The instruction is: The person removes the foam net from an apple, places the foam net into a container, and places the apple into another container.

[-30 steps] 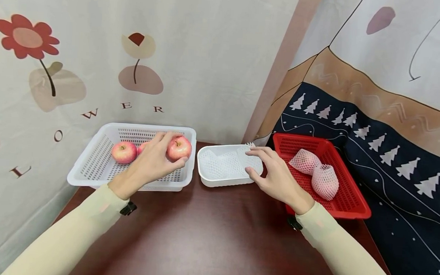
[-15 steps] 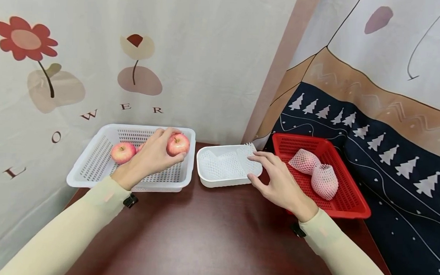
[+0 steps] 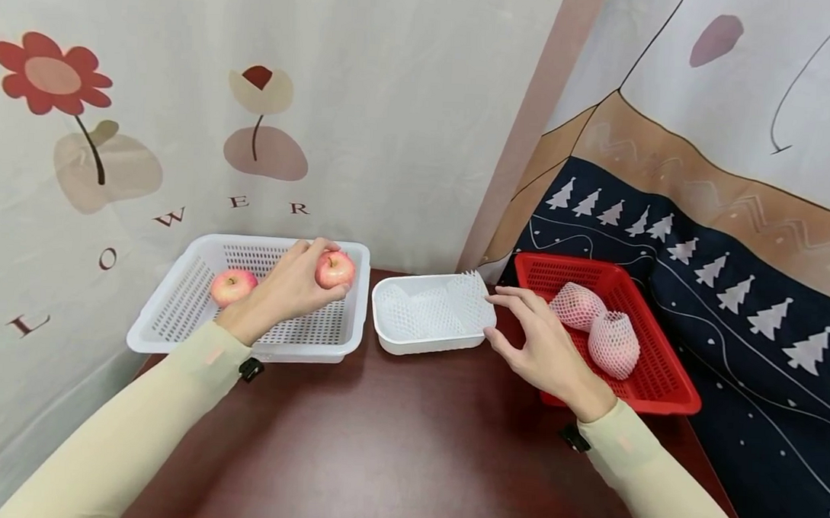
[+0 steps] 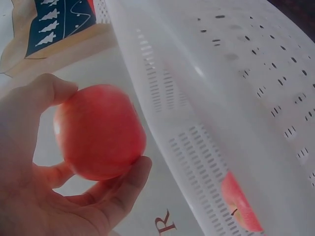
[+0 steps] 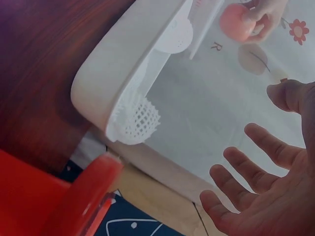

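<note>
My left hand [image 3: 286, 289] grips a red apple [image 3: 335, 270] over the right part of the white slotted basket [image 3: 309, 353]. In the left wrist view, thumb and fingers curl around that apple [image 4: 101, 132], which is raised near the basket's rim. Another apple [image 3: 232, 288] lies in the basket to the left of the hand. My right hand [image 3: 545, 351] hovers at the right end of a small white tub [image 3: 429, 345], fingers spread and holding nothing. White foam fruit nets [image 3: 427, 313] fill the tub, one standing up past its right rim.
A red slotted basket [image 3: 668, 374] on the right holds two apples in foam nets [image 3: 614, 344], partly behind my right hand. All containers stand along the back of a dark brown table [image 3: 381, 441]. A printed curtain [image 3: 406, 121] hangs close behind them.
My right hand has drawn back to the right, away from the tub and its nets. The left hand has lifted the apple slightly, up and to the left.
</note>
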Demonstrator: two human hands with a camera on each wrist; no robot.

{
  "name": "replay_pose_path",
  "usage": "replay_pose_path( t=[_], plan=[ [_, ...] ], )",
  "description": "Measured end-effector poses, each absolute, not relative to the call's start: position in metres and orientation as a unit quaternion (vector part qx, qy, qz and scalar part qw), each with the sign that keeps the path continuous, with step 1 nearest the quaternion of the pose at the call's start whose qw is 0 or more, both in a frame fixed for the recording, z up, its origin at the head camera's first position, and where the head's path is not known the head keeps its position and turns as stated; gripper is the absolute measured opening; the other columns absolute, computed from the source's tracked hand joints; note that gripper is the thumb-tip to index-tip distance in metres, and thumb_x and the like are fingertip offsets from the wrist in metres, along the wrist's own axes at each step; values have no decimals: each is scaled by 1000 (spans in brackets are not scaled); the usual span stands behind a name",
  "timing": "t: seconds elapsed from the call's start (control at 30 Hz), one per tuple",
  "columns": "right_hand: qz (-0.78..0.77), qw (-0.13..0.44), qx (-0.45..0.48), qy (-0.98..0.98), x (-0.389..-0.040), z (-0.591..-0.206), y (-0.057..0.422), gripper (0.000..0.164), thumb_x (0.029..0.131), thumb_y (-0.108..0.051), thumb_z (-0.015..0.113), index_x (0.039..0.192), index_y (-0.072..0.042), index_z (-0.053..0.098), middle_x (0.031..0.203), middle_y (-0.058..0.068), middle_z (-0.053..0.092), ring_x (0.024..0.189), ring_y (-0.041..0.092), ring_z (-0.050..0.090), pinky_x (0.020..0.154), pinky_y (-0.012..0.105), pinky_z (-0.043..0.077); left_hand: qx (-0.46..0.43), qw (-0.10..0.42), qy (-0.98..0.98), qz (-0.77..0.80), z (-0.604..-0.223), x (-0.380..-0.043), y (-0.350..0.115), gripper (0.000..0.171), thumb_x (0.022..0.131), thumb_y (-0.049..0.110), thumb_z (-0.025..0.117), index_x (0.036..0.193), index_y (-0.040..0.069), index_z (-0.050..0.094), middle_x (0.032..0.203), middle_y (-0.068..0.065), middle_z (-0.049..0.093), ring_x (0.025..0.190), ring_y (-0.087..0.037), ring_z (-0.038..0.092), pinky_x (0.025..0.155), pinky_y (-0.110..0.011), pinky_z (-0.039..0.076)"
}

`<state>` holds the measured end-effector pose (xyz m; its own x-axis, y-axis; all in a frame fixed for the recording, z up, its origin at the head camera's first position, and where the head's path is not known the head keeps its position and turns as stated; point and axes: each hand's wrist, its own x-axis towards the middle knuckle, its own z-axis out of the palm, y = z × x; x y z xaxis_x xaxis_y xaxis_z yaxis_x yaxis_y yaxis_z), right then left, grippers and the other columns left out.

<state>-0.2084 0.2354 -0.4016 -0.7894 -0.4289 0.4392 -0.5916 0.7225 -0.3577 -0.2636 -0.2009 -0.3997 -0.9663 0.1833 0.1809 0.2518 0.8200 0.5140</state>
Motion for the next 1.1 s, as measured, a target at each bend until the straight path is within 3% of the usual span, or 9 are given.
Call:
replay_pose_path(
  t=[0.43, 1.1],
  plan=[
    [249, 151, 244, -925, -210, -401, 253, 52, 105, -26, 87, 154, -14, 72, 166, 15, 65, 152, 39, 63, 127, 68, 53, -118, 34, -952, -281, -404, -278, -203, 66, 97, 37, 80, 152, 7, 60, 145, -28, 66, 139, -44, 59, 113, -63, 54],
    [231, 171, 220, -932, -219, -401, 278, 51, 105, -18, 85, 153, -8, 72, 162, 21, 66, 150, 45, 62, 124, 73, 52, -117, -1, -961, -249, -406, -301, -208, 64, 93, 34, 79, 148, 6, 61, 130, -26, 69, 123, -41, 62, 106, -58, 54]
  ],
)
